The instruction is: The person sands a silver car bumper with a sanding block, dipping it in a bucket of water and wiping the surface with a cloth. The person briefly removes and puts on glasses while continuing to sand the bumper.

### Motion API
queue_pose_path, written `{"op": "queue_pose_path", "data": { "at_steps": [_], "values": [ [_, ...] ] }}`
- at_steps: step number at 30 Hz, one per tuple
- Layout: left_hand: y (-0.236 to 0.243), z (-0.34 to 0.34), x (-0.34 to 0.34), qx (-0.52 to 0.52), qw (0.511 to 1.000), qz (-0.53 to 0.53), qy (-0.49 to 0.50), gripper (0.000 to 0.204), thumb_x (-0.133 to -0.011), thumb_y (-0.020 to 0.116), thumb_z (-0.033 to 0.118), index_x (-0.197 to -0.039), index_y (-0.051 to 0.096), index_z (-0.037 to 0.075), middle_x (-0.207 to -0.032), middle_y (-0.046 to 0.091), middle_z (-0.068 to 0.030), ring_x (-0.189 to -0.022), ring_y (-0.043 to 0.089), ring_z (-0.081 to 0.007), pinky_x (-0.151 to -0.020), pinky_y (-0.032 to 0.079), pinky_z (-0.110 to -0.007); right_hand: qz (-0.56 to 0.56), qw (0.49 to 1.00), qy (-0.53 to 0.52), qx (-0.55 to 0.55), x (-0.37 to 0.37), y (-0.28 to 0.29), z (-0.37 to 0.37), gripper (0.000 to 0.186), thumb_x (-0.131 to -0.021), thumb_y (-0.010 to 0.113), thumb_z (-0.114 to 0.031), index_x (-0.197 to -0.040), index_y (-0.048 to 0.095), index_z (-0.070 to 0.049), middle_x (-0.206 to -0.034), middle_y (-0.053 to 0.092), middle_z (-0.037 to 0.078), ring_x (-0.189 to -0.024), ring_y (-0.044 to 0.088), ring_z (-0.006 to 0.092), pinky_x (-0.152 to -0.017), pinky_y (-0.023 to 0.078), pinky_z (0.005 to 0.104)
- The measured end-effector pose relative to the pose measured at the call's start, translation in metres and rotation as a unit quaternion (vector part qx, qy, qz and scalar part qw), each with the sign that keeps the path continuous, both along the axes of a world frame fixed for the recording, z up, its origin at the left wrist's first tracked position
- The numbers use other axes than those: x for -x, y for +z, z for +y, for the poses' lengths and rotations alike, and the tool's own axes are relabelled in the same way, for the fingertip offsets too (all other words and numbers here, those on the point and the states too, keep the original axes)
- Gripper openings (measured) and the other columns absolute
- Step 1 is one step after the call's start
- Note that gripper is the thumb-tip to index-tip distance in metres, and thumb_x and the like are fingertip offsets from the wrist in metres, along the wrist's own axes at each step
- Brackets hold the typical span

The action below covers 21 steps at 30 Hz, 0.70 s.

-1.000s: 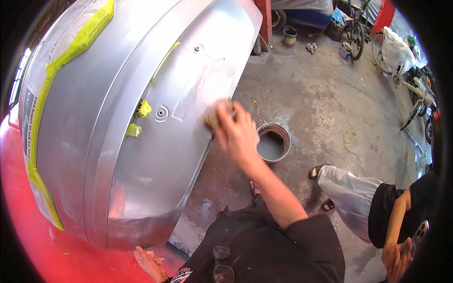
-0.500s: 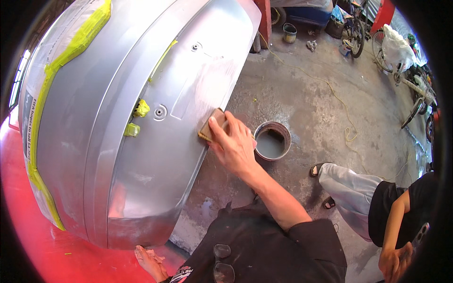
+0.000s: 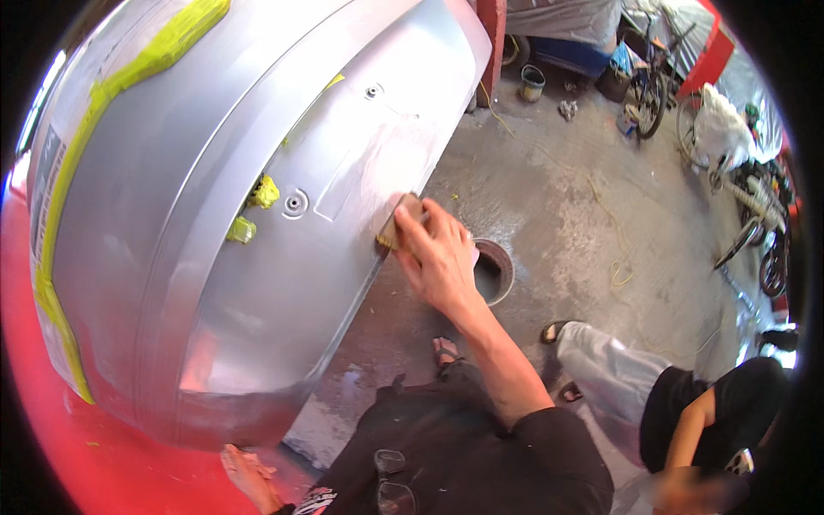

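My right hand (image 3: 438,266) grips a brown sanding block (image 3: 396,221) against the silver car panel (image 3: 292,292), at its edge beside a pale pinkish patch (image 3: 382,159). Yellow masking tape (image 3: 69,163) runs along masked paper on the left, and small yellow wads (image 3: 263,193) sit in openings. My left hand (image 3: 247,472) rests low at the panel's bottom corner by the red surface (image 3: 94,455), its fingers extended. A bucket of grey water (image 3: 503,283) stands on the floor just beyond my right hand, partly hidden by it.
A co-worker (image 3: 712,412) in black top and grey trousers stands at lower right. Bicycles (image 3: 652,103), white plastic bags (image 3: 721,124), a small pail (image 3: 531,83), a covered blue object (image 3: 554,51) and red posts line the back. A yellow cord (image 3: 618,257) snakes over the concrete floor (image 3: 558,206).
The block in my right hand has shifted along the panel's edge. The camera view has shifted slightly, and the co-worker's hand at lower right is now blurred.
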<state>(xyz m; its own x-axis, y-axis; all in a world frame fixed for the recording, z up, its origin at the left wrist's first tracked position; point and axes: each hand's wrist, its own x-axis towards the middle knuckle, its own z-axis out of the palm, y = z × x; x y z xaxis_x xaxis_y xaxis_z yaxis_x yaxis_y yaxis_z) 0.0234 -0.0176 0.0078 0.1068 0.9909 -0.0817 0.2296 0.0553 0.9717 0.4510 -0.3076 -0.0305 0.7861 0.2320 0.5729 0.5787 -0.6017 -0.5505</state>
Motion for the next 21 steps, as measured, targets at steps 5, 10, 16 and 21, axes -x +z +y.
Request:
{"op": "queue_pose_path", "data": {
  "at_steps": [5, 10, 16, 21],
  "values": [
    [-0.006, 0.014, 0.006, 0.037, 0.998, 0.021, -0.041, 0.037, -0.107, 0.07, 0.038, -0.116, 0.055, 0.006, -0.067, 0.043, 0.0029, -0.045, 0.035, -0.0037, -0.036, 0.03, -0.023, 0.007, 0.998, -0.06, -0.015, -0.078, 0.019, -0.027, 0.056, -0.09, 0.08, -0.019, -0.144, 0.065, -0.013, -0.139, 0.061, 0.025, -0.121, 0.065, 0.0451, -0.101, 0.053, 0.0524],
    [-0.014, 0.012, 0.017, 0.038, 0.999, 0.015, 0.0, 0.038, -0.107, 0.07, 0.038, -0.121, 0.055, 0.006, -0.07, 0.043, 0.0038, -0.05, 0.036, -0.0016, -0.039, 0.032, -0.019, -0.086, 0.996, 0.004, 0.02, -0.005, -0.001, -0.004, 0.057, -0.091, 0.08, -0.013, -0.146, 0.064, -0.013, -0.134, 0.062, 0.028, -0.108, 0.071, 0.0463, -0.088, 0.061, 0.0541],
    [-0.018, 0.016, 0.015, 0.051, 0.998, -0.006, -0.024, 0.037, -0.107, 0.07, 0.04, -0.12, 0.058, 0.007, -0.07, 0.044, 0.0054, -0.049, 0.037, -0.0015, -0.039, 0.032, -0.019, 0.033, 0.998, -0.039, -0.021, -0.075, 0.01, -0.023, 0.057, -0.093, 0.078, -0.019, -0.148, 0.061, -0.011, -0.142, 0.058, 0.029, -0.12, 0.065, 0.0494, -0.097, 0.055, 0.0586],
    [-0.017, 0.007, 0.015, 0.032, 0.999, 0.017, 0.01, 0.039, -0.107, 0.069, 0.042, -0.12, 0.06, 0.007, -0.07, 0.046, 0.006, -0.049, 0.039, -0.0007, -0.04, 0.033, -0.018, 0.008, 1.0, -0.005, 0.009, -0.021, 0.005, -0.003, 0.053, -0.097, 0.077, -0.016, -0.148, 0.063, -0.008, -0.137, 0.059, 0.031, -0.119, 0.069, 0.0449, -0.094, 0.059, 0.0557]
  ]
}}
